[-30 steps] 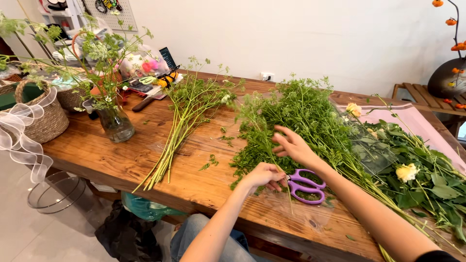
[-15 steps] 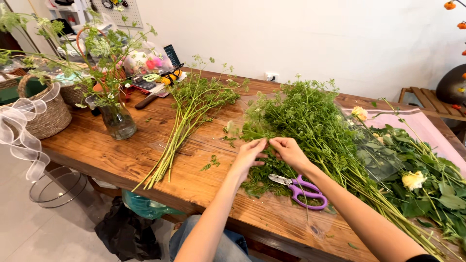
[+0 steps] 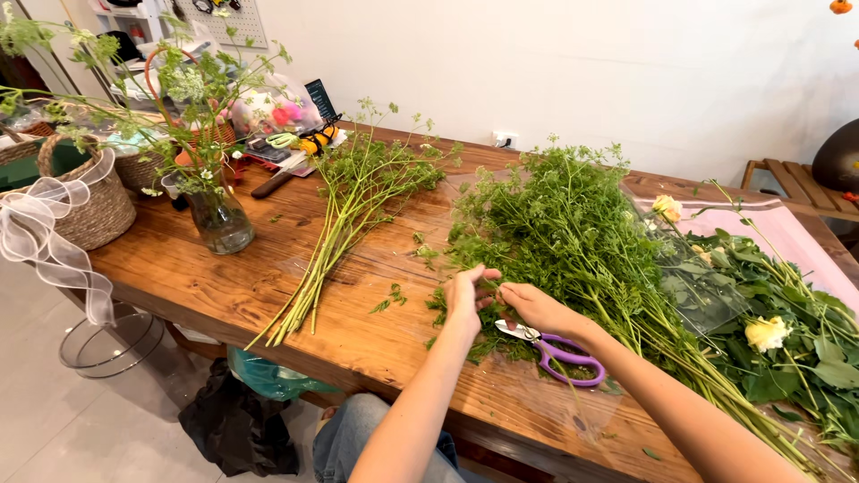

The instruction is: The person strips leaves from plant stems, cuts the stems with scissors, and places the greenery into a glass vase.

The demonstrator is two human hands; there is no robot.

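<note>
A long wooden table (image 3: 206,277) is taken up, at its right half, by a large heap of feathery green stems (image 3: 573,233), and it is at the near edge of this heap that the work is being done. Both hands are brought close together there: the left hand (image 3: 467,298) is curled, thumb and fingers pinching a sprig of the greenery, and the right hand (image 3: 535,307) is closed lightly on the same tuft just beside it. Whether the fingertips meet cannot be told, since leaves cover them.

The greatest risk is judged to lie in the heap itself. The stems are tangled, so a pull on one sprig may drag neighbours along, snap thin stalks, or scatter more leaf bits onto the table.

A sorted bundle of stems (image 3: 344,224) lies apart to the left; it could be disturbed if loosened material is swept across.

The purple-handled scissors (image 3: 559,351) rest on the table just under the right wrist, blades toward the left hand. A nick could be caused if a hand is dropped on them unseen.

A glass vase (image 3: 219,219) stands well apart and is judged safe.
</note>
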